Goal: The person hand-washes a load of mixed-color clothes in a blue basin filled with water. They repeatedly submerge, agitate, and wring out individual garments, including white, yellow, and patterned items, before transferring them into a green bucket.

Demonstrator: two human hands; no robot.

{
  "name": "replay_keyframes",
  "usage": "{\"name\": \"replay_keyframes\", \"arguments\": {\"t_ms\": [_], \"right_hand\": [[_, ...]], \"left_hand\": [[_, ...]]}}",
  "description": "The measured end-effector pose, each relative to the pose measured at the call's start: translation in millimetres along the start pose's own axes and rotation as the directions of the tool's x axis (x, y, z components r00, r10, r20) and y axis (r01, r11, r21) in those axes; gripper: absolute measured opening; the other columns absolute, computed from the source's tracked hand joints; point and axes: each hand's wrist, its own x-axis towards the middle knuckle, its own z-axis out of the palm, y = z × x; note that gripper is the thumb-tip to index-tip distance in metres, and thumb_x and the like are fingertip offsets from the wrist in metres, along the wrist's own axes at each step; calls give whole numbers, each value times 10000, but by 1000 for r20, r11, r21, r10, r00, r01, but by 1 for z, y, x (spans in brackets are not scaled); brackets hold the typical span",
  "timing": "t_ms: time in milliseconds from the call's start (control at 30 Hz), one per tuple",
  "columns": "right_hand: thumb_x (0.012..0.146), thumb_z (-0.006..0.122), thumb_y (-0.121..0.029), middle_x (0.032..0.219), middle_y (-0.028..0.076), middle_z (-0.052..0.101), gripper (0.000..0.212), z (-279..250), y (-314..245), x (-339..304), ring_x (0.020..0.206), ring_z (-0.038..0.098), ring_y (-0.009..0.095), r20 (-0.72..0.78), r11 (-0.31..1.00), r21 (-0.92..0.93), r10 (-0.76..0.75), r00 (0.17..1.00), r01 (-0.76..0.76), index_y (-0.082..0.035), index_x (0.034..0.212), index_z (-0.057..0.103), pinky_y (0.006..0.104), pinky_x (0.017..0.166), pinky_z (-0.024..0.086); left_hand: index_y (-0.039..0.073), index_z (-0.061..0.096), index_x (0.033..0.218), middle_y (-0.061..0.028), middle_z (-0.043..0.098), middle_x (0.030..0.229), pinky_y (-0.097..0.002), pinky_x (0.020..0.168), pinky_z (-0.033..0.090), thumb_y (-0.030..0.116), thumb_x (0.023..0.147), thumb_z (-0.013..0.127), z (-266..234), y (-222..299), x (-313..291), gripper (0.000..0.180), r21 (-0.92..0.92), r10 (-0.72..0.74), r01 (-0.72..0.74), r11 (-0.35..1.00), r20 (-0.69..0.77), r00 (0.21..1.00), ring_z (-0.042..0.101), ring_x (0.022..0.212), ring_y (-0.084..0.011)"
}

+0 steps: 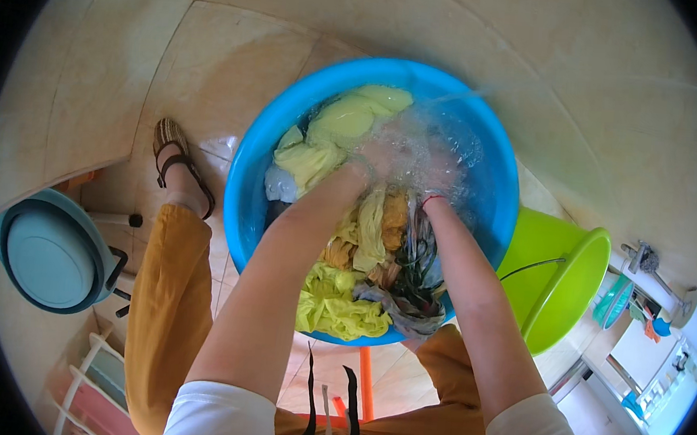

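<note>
Partly veiled by bubbling water (461, 132), both hands (385, 149), grip impossible to tell, wet fabric (347, 116) beside, blue basin (241, 202) around.

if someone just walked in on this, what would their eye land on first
Most likely the big blue basin in the middle, with wet fabrics in yellow and darker tones inside. Towards its far side, the left hand and right hand are in bubbling water, which blurs what they grip. The lime-green bucket also stands out, right of the basin.
</note>
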Motion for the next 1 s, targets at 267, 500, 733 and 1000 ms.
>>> {"name": "replay_keyframes", "arguments": {"t_ms": [267,500,733,1000], "right_hand": [[851,639,-317,981,154,637,337,-39,12,-17,952,563,341,-333,851,505,40,942,143,-57,1065,640,415,807,454],[713,754,-218,898,115,585,238,-156,-12,-139,853,533,304,-755,723,261,-260,602,640,-91,893,665,410,732,434],[565,818,-217,920,22,547,310,-166,-51,-239,816,478,245,-754,608,71,-486,442,790,-163,819,649,355,681,413],[595,804,-255,847,-5,532,268,-156,-81,-219,776,498,217,-814,633,92,-397,424,769,-173,789,638,345,636,399]], "left_hand": [[123,546,1278,-125,489,1352,-392,1077,313,197,897,556,9,37,-62,388,-162,-21,-150,975,-746,666,411,1285,-312],[164,487,1325,-83,518,1299,-350,1023,375,542,925,479,-16,84,-104,551,-557,-216,-260,-789,-145,966,490,1196,-224],[216,283,1399,-103,514,1092,-336,650,530,209,917,594,-59,88,-139,574,-539,37,-213,-815,-416,909,577,801,-225],[92,547,1098,-3,578,927,-264,643,481,392,970,496,-55,93,-155,330,-660,-42,-231,-715,-289,956,554,776,-105]]}}
